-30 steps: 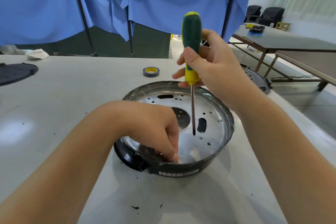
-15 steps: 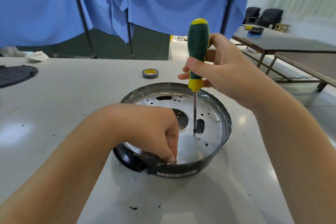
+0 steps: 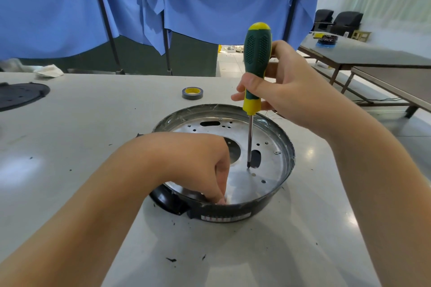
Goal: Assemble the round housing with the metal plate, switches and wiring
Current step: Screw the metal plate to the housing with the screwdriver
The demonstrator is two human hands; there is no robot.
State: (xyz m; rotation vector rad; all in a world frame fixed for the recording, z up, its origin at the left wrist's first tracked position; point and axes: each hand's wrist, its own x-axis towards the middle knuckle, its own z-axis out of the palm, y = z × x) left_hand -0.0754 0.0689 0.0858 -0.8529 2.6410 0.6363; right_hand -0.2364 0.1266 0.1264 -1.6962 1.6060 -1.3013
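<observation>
The round black housing (image 3: 288,147) sits on the table in front of me, open side up. A shiny metal plate (image 3: 268,147) with several holes and slots lies inside it. My right hand (image 3: 289,91) grips a green and yellow screwdriver (image 3: 256,53), held upright with its tip on the plate near an oval slot. My left hand (image 3: 205,165) reaches down inside the near rim, fingertips pressed together low on the plate; whatever they hold is hidden. No switches or wiring show.
A roll of tape (image 3: 192,93) lies beyond the housing. A black perforated disc (image 3: 18,96) rests at the far left, with a white cloth (image 3: 49,70) behind it. Blue curtains hang at the table's back edge. Other tables stand to the right.
My right hand has shifted the screwdriver slightly right and lowered it, so its tip now meets the plate beside the oval slot. My left hand stays at the near rim.
</observation>
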